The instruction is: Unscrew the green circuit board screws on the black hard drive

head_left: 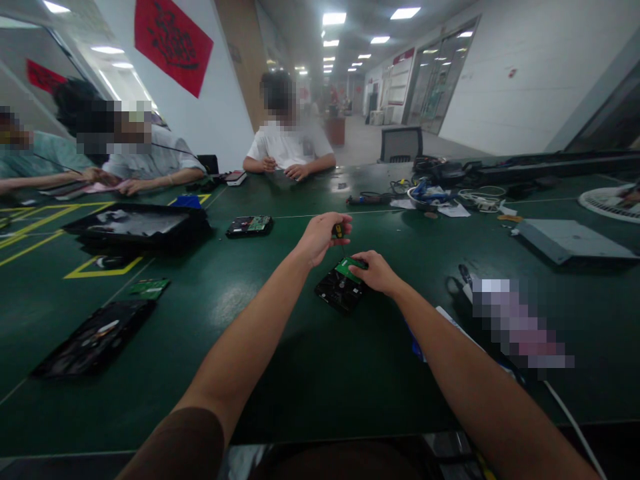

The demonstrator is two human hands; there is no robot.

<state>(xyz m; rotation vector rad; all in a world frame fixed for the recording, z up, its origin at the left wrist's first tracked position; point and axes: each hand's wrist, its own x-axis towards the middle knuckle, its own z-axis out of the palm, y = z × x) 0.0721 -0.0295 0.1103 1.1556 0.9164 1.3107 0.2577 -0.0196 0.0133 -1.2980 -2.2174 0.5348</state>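
Observation:
In the head view a black hard drive (336, 293) with a green circuit board (346, 267) at its far end lies on the dark green table before me. My left hand (324, 237) is above the drive, its fingers closed round the black-and-yellow handle of a screwdriver (339, 231). The screwdriver points down toward the board; whether its tip touches a screw is too small to tell. My right hand (376, 271) grips the drive's right side, with fingers over the circuit board.
Another hard drive (250, 225) lies farther off. To the left are black trays (145, 227), an opened drive case (95, 337) and a loose green board (150, 288). Cables (433, 193) and a grey metal box (575, 241) stand right. Several people sit across the table.

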